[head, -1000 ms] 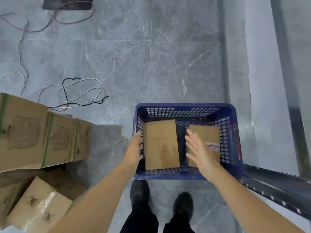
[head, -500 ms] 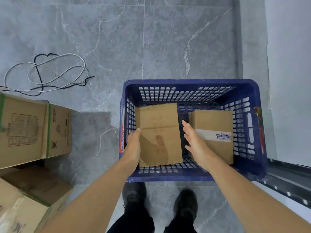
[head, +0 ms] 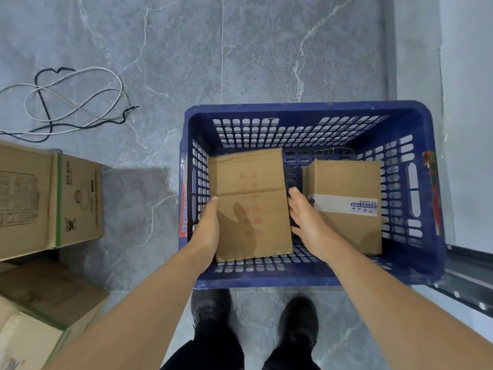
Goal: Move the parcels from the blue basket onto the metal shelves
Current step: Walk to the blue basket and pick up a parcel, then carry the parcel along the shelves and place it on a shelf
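The blue basket [head: 293, 109] stands on the floor in front of my feet. Two brown cardboard parcels lie in it. The plain left parcel [head: 248, 182] is clasped between my palms: my left hand [head: 210, 225] presses its left side with the thumb on top. My right hand [head: 304, 214] lies flat against its right side, in the gap between the two parcels. The right parcel [head: 344, 180] carries a white printed tape strip and is untouched. A grey edge of the metal shelves [head: 469, 273] shows at the lower right.
Large cardboard boxes [head: 53, 198] with green tape stand stacked on the floor at the left, with more boxes [head: 40, 316] nearer to me. Loose black and white cables [head: 74, 97] lie on the grey tiles at the upper left. My black shoes [head: 298, 319] stand just behind the basket.
My view has come closer to the basket. My right hand dropped from above the right parcel into the gap, and both palms closed in on the left parcel's sides.
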`<state>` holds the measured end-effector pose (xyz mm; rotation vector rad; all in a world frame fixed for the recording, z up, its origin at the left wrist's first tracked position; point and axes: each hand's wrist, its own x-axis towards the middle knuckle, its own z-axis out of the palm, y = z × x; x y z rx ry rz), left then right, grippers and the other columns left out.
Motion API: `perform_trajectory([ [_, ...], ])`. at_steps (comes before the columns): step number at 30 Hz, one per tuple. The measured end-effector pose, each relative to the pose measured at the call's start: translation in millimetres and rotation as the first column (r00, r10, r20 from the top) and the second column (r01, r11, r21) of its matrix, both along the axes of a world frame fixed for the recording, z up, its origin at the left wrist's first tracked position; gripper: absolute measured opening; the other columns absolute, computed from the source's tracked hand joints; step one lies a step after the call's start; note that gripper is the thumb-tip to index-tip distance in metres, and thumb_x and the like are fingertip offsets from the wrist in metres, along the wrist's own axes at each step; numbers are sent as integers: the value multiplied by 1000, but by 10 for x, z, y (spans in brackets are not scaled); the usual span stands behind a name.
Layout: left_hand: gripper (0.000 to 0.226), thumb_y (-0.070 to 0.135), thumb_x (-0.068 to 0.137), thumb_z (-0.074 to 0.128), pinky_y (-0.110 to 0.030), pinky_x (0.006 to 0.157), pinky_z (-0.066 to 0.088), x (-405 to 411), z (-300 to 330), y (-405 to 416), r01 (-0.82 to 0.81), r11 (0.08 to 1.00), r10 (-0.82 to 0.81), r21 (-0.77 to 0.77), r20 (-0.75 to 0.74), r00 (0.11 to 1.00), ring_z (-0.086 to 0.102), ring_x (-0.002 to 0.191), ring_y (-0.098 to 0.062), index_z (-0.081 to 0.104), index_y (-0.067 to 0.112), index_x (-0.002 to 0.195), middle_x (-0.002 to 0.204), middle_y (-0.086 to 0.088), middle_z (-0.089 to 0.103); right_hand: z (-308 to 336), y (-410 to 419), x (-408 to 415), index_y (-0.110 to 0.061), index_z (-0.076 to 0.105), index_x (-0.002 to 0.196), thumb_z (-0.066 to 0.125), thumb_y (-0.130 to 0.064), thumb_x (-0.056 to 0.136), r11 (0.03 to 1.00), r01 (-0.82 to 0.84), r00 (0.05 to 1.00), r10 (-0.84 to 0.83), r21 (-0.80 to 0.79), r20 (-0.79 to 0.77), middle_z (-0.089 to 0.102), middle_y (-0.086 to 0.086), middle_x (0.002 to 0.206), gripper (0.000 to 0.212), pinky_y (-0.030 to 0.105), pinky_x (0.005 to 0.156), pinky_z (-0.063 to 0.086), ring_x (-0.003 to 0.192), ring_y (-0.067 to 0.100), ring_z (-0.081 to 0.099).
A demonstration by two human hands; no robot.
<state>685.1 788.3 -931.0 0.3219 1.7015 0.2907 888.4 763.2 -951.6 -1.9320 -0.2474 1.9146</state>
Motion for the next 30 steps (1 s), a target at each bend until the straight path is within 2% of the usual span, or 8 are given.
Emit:
perform_trajectory([
  [5,69,67,103,38,-44,123,35,36,-3,53,6,998,-3,-64,36,999,54,136,-25,48,26,157,156,-6,57,-54,20,26,-42,30,163,27,-71,103,1000,-24,1000,24,-4,-6,30,-11,171,67,51,127,24,156,16,32],
  [7,71,71,101,37,-44,122,38,44,39,48,21,998,-17,-59,64,998,58,129,-23,52,26,155,153,-6,60,25,35,63,-53,60,128,29,-68,104,1000,-6,1000,6,14,8,57,-23,136,42,32,97,46,115,-7,61],
  [11,55,68,101,42,-43,111,49,83,280,-15,-19,1000,18,19,69,997,66,120,-18,66,31,135,135,3,71,348,79,176,-52,65,108,33,-62,106,993,77,996,-81,85,48,59,-34,102,33,20,65,38,72,-19,61],
  [15,42,60,106,37,-27,74,50,209,798,-38,-9,992,1,126,57,998,76,79,-2,73,39,104,83,19,82,956,84,347,-51,59,115,35,-62,106,987,94,990,-106,129,90,57,-29,108,28,23,77,41,93,-10,53],
  [19,44,55,108,37,-23,61,57,370,1601,-62,0,985,-16,175,88,996,69,96,-10,72,30,117,108,7,75,1720,42,544,-41,45,156,36,-64,105,980,103,990,-117,170,74,40,-11,166,56,41,125,22,150,12,37],
  [23,39,48,109,36,-25,72,49,450,2510,-65,18,961,-47,274,99,994,66,99,-8,72,33,115,122,4,72,2549,-53,668,-56,71,114,43,-67,102,955,132,989,-146,264,36,62,-23,134,33,36,103,46,108,-10,68],
  [27,31,45,109,41,-12,57,55,495,3463,-80,59,925,-86,376,55,995,72,85,7,72,49,113,106,22,75,3455,-174,761,-50,34,160,48,-84,86,922,154,988,-154,355,-29,39,-15,167,83,57,125,28,153,12,37],
  [30,40,52,108,35,-13,74,53,485,4115,-143,138,874,-179,465,44,983,63,111,4,65,53,134,133,16,67,4099,-294,814,-68,38,149,53,-88,76,883,196,980,-186,426,-65,48,-21,160,76,49,121,34,147,6,42],
])
